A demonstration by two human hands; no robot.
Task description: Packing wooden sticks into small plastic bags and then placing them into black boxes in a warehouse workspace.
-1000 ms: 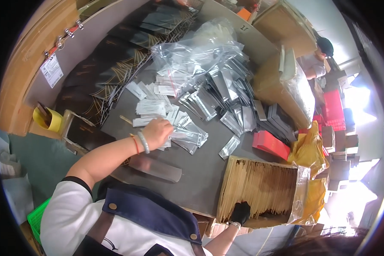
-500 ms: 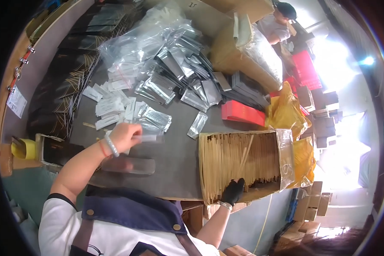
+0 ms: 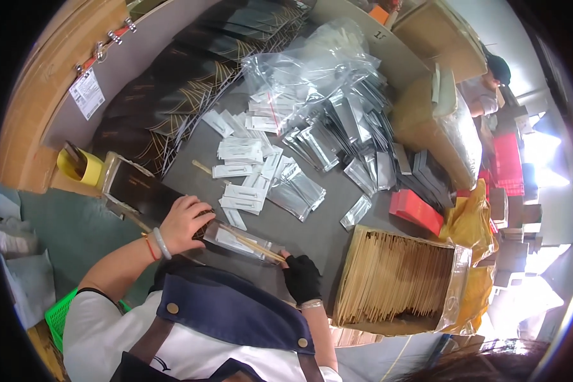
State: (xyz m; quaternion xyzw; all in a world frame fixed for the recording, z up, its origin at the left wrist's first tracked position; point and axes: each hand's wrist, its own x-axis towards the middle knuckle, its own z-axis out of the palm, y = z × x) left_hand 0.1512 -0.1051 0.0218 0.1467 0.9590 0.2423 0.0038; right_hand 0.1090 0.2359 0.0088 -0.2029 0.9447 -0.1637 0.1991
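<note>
Right hand grasping sticks at clear sleeve; left hand nearby, grasp undetermined. Boxed sticks, white packets remain.

Near edge of the desk, the left hand covers the left end of the clear sleeve, so can't tell how the fingertips grip. The right hand, in its black glove, hides the right ends of the wooden sticks. Toward the far edge, a crumpled plastic bag half covers some packets. Dark folders get chopped off up top. Print on the sheet past the left edge? Way too tiny.
</note>
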